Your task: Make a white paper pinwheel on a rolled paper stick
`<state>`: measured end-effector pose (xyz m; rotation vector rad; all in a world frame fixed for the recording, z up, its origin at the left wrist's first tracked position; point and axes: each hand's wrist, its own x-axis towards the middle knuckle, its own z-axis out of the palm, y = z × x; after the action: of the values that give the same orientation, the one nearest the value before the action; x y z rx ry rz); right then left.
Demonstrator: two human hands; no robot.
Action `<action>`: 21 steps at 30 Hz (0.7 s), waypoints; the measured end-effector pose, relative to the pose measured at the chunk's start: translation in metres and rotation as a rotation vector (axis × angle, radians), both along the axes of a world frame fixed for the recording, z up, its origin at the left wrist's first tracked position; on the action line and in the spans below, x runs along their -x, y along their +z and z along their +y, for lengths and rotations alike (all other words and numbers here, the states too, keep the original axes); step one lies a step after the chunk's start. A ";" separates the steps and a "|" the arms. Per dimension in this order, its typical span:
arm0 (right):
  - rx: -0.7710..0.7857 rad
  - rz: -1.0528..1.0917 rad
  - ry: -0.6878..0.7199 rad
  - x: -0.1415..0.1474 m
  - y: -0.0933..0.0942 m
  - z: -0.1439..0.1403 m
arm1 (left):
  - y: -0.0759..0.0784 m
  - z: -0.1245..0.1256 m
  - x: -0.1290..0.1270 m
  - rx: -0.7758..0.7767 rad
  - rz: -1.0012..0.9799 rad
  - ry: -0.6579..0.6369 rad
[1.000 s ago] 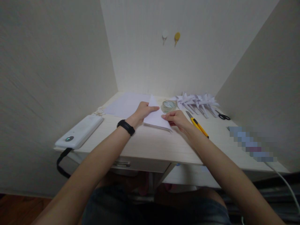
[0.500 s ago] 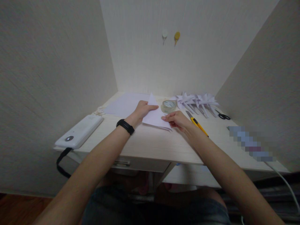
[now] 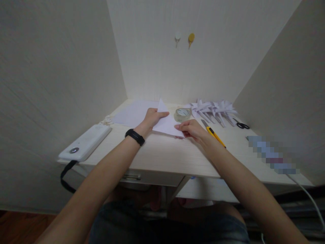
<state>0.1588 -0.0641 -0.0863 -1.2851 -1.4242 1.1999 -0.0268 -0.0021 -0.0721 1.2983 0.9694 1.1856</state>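
Note:
Both of my hands are on a folded sheet of white paper (image 3: 166, 124), whose pointed tip rises at the back. My left hand (image 3: 153, 117), below a black wristband, grips its left side with the thumb lying on top. At the right corner, my right hand (image 3: 191, 128) pinches the paper between thumb and fingers. Just behind the right hand is a roll of clear tape (image 3: 182, 114). A yellow utility knife (image 3: 214, 135) with its blade out lies to the right of that hand. More white paper sheets (image 3: 134, 113) lie flat behind my left hand.
White paper pinwheels (image 3: 213, 109) are piled at the back right, beside black-handled scissors (image 3: 243, 125). A white device (image 3: 86, 143) with a black strap sits at the left edge of the desk (image 3: 162, 156). A blurred-out object (image 3: 273, 154) with a cable lies at right. Walls enclose the desk.
The folded paper and my left hand have shifted slightly left. At the right corner the paper's layers, apart before, now look closer together in my right hand's pinch.

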 end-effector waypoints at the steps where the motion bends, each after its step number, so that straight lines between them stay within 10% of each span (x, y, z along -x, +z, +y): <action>1: 0.019 -0.019 0.013 0.000 0.000 0.000 | 0.000 0.000 0.000 -0.004 0.004 0.004; 21: 0.038 -0.075 0.041 -0.008 -0.006 0.006 | -0.001 0.000 0.002 -0.015 0.040 -0.008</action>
<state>0.1665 -0.0580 -0.0924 -1.3459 -1.4945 1.2226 -0.0286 -0.0017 -0.0728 1.3411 0.9853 1.1665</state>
